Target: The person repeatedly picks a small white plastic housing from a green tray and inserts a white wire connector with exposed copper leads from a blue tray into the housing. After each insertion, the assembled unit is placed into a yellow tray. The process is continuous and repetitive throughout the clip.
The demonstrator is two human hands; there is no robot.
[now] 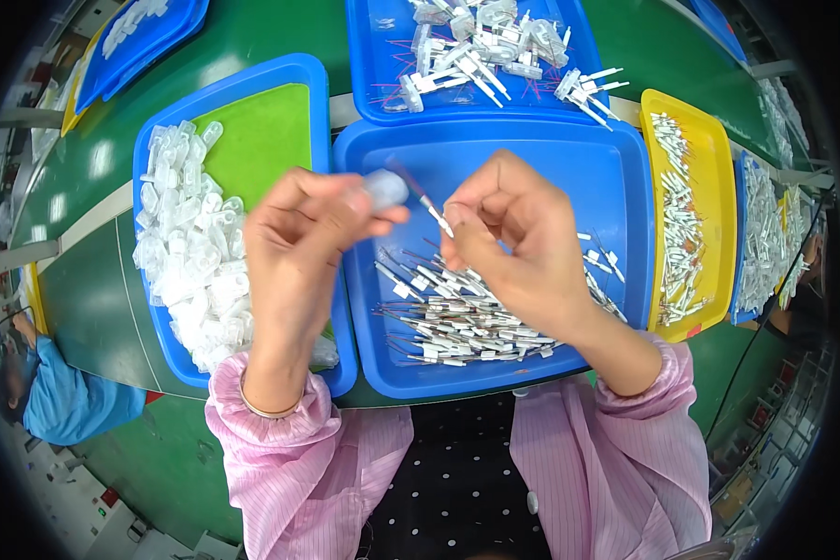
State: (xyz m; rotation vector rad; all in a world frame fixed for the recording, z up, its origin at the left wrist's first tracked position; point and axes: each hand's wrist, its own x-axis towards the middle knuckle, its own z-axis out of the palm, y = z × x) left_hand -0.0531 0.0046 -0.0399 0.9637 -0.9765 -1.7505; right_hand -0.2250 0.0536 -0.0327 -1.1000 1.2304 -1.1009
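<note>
Between the thumb and fingers of my left hand (303, 224) is a clear plastic cap (385, 189), blurred by motion. My right hand (513, 224) pinches a thin white part with wire leads (436, 217), its dark reddish end pointing up and left toward the cap. Cap and wired part look close together, but I cannot tell whether they touch. Both hands are above a blue tray (569, 140), whose near half holds a heap of similar white wired parts (467, 322). Left of it, a blue tray (319, 93) with a green bottom holds many clear plastic caps (191, 233).
At the far side, another blue tray (369, 56) holds capped pieces with white stems (485, 47). A yellow tray (714, 177) of small white parts (677, 215) stands at the right, with more trays beyond. A person in a blue sleeve (79, 392) is at the far left.
</note>
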